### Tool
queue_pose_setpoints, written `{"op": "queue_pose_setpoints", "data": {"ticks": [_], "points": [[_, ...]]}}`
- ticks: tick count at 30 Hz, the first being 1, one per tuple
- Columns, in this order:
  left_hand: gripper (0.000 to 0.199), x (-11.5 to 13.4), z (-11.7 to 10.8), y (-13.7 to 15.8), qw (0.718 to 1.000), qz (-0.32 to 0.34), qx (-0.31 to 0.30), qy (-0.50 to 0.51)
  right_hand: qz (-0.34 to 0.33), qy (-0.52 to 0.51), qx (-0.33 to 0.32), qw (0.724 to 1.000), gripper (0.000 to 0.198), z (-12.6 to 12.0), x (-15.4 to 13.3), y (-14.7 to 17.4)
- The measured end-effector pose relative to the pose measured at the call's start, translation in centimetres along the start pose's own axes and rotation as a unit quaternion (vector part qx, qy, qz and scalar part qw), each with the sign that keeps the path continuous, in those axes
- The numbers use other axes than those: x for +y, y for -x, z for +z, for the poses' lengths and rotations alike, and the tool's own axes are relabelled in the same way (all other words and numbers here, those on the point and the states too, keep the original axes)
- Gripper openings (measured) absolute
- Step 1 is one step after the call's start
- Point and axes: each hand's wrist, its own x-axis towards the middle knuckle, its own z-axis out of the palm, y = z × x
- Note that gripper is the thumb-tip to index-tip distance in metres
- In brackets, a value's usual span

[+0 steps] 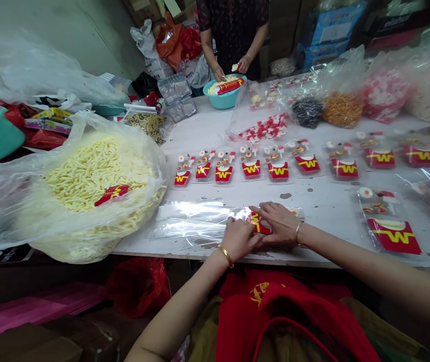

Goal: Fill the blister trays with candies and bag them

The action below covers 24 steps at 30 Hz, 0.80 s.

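Observation:
My left hand (239,235), with a gold bangle at its wrist, has its fingers curled at the edge of a red packet with a yellow W (259,222). Over the same packet lies my right hand (283,222), fingers stretched out and flat, a silver bangle behind it. The packet is inside clear plastic on the table, partly covered by both hands. To the left of my hands, long clear plastic sleeves (190,221) lie flat and shiny. What the left fingers pinch, perhaps the sleeve's edge, is hidden.
Filled red packs (278,171) lie in a row beyond my hands. A large clear bag of pale yellow sticks (86,173) stands at left. Across the white table (199,120), a co-worker's hands (220,74) work over a turquoise basin (225,102). Bags of small pieces (343,108) line the back right.

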Motion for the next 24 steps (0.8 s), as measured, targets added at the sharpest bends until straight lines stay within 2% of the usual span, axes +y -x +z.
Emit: {"op": "queue_pose_setpoints", "data": {"ticks": [3, 6, 9, 12, 15, 17, 20, 22, 24], "points": [[0.028, -2.4, -1.5, -0.8, 0.999, 0.035, 0.011, 0.004, 0.003, -0.013, 0.025, 1.000, 0.068, 0.2, 0.7, 1.1], [0.039, -4.4, -1.4, -2.0, 0.995, 0.098, -0.011, -0.003, 0.032, 0.013, 0.027, 0.999, 0.047, 0.5, 0.3, 1.2], [0.049, -5.3, -0.9, -3.4, 0.989, 0.134, -0.055, -0.038, 0.050, 0.045, 0.022, 0.998, 0.041, 0.5, -0.6, 0.3], [0.053, -5.2, -1.3, -5.0, 0.976, 0.183, -0.080, -0.092, 0.046, 0.048, 0.021, 0.998, 0.038, 0.0, -0.9, -0.3], [0.049, -5.1, -2.3, -6.5, 0.962, 0.224, -0.087, -0.130, 0.076, 0.016, 0.085, 0.993, 0.053, 0.0, -0.1, 1.1], [0.042, -5.3, -2.7, -7.3, 0.958, 0.235, -0.107, -0.126, 0.166, -0.013, 0.181, 0.969, 0.067, 0.7, 0.8, 3.2], [0.024, -5.9, -2.6, -8.0, 0.956, 0.245, -0.155, -0.045, 0.332, -0.073, 0.307, 0.889, 0.078, 2.5, 2.0, 6.9], [0.018, -6.0, -2.4, -8.3, 0.957, 0.241, -0.156, 0.031, 0.383, -0.137, 0.331, 0.852, 0.072, 3.6, 2.3, 8.6], [0.018, -5.5, -2.2, -8.6, 0.958, 0.236, -0.132, 0.095, 0.390, -0.219, 0.333, 0.830, 0.061, 3.9, 2.3, 9.1]]}}
